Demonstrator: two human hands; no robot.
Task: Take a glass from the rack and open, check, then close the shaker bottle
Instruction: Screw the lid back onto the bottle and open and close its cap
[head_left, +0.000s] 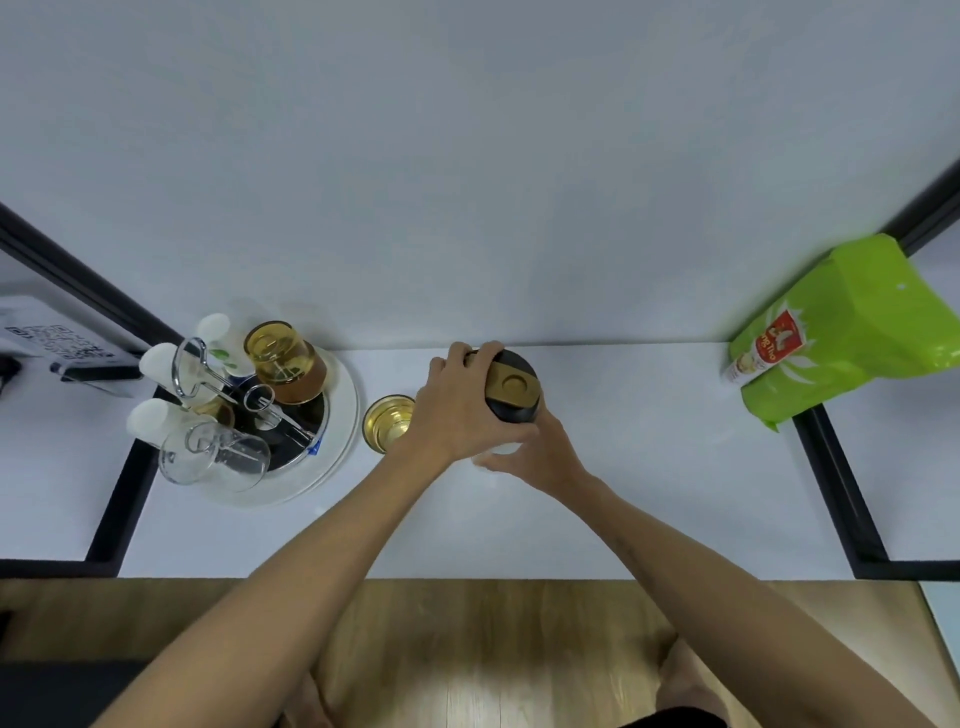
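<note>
both hands on the shaker bottle (511, 395), which stands near the back edge of the white desk (649, 467), about centre. left hand (449, 410) curls over the black lid from the left, fingers wrapped on the lid's far rim, closed on it. right hand (535, 449) grips the pale body below the lid from the near right side, fingers closed round it; body mostly hidden, so can't tell if the lid is seated or lifted a bit. lid top shows a gold flip cap.

1 amber glass (387, 422) sits upright on the desk, mouth up, just left of the bottle, partly behind the left wrist, beside the rack.

rack (244, 400) at left: round white tray with a wire stand, 1 amber glass upside down on a peg at the back, 1 clear glass (215, 454) tipped on a peg at the front, white cups on the left side.

green bag (841, 332) leans at far right, well apart from the bottle. wood floor below the desk edge.
</note>
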